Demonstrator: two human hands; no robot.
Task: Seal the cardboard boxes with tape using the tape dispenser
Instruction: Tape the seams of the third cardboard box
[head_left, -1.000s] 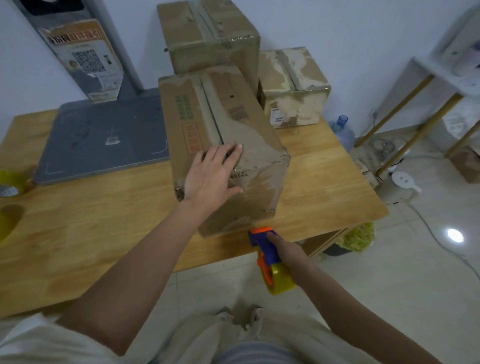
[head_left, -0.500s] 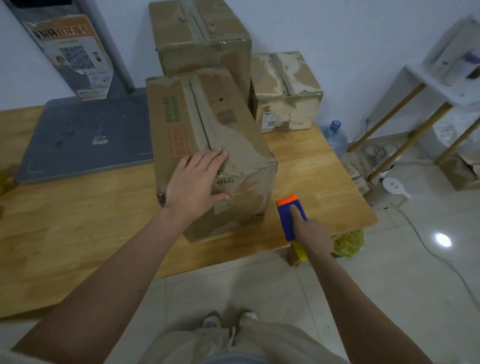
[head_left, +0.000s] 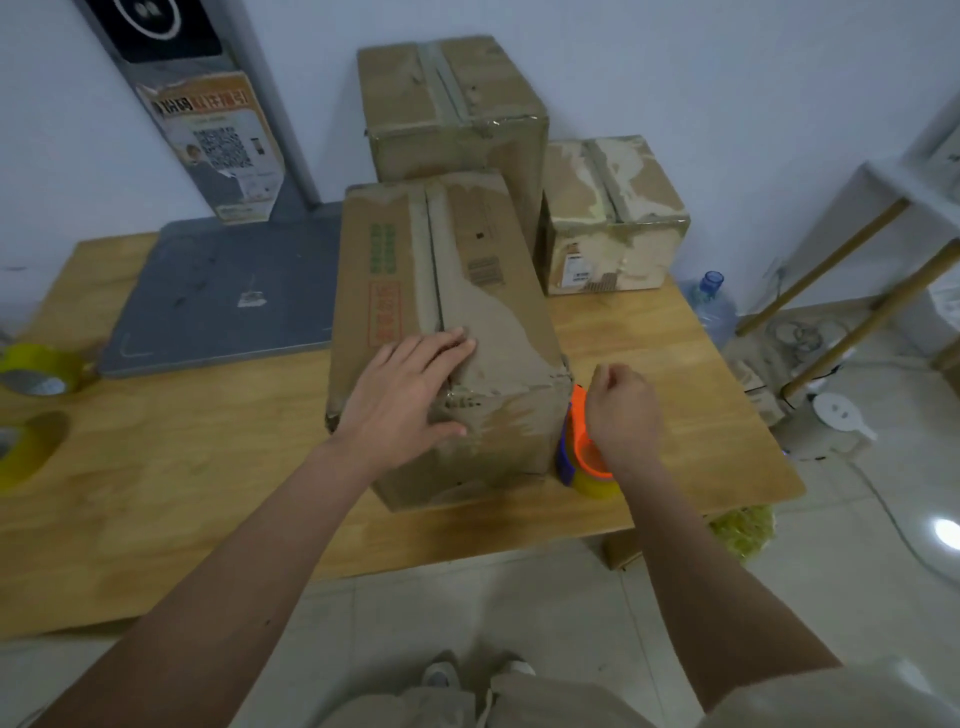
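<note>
Cardboard box (head_left: 447, 322) near tabletop (head_left: 208, 467) front edge. My left hand (head_left: 410, 395) flat on top, fingers straight. Right hand (head_left: 621, 415) clamps tape dispenser (head_left: 582, 447) beside box. I judge box light, dent-prone; brace corners.

Head view, steeply downward, close over wooden table (head_left: 156, 467).

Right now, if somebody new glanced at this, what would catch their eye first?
Probably the big cardboard box in the middle of the wooden table, with the left hand pressed flat on its near end. Next, the bright orange and blue tape dispenser gripped by the right hand against the box's near right corner. Two more boxes stand behind, by the wall.
</note>
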